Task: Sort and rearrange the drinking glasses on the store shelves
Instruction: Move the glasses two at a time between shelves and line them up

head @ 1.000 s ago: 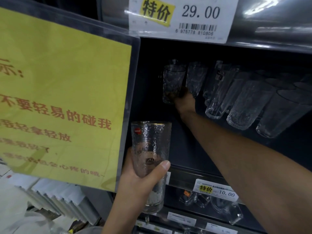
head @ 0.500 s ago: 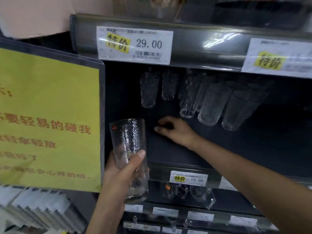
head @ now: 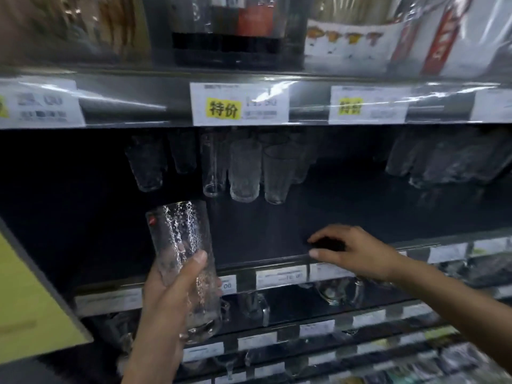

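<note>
My left hand grips a tall textured drinking glass with a small red sticker, held upright in front of the dark shelf. My right hand hovers palm down over the shelf's front edge, fingers loosely curved, holding nothing. Several clear glasses stand in a row at the back of the shelf. Another group of glasses stands at the back right.
Price labels line the shelf rail above. Boxed goods sit on the top shelf. A yellow sign hangs at the lower left. Glass mugs stand on the shelf below, behind more price tags.
My right hand has drawn back from the glasses at the rear to the shelf's front edge, empty. The view has swung right and up. My left hand keeps its hold on the glass.
</note>
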The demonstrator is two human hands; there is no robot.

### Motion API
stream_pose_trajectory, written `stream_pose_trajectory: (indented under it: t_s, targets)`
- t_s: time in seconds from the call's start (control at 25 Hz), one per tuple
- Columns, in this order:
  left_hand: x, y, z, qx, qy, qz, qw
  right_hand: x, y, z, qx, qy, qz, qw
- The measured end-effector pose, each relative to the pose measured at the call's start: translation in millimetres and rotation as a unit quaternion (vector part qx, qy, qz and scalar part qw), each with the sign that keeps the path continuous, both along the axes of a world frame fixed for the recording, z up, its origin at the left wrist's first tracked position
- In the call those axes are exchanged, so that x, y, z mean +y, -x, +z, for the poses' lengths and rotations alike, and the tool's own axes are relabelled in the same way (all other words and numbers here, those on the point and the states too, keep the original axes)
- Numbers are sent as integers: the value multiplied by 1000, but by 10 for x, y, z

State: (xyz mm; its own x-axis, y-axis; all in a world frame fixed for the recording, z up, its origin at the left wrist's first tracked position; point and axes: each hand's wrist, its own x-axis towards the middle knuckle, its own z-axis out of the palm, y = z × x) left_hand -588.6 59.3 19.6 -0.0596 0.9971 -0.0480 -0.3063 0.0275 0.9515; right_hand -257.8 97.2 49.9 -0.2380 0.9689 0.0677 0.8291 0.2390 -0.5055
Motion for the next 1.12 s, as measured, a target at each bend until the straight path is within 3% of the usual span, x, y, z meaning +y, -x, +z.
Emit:
stream_pose_trajectory:
  t_s: [0.2, 0.4, 0.68, 1.12]
  targets:
    - [-94, -891, 37, 14, -2, -31, 999, -107, -993, -52, -35, -15, 6, 999]
    - [-160, -1906, 104, 30, -10, -58, 998, -9, -1984, -83, -201, 7, 60, 978]
    - [-120, -2970, 195, 101, 0, 2, 995, 204, -2758, -29, -286, -18, 122, 950]
    - [834, -3825, 601, 175, -113, 58, 976, 341, -2938, -191, -219, -52, 140, 964]
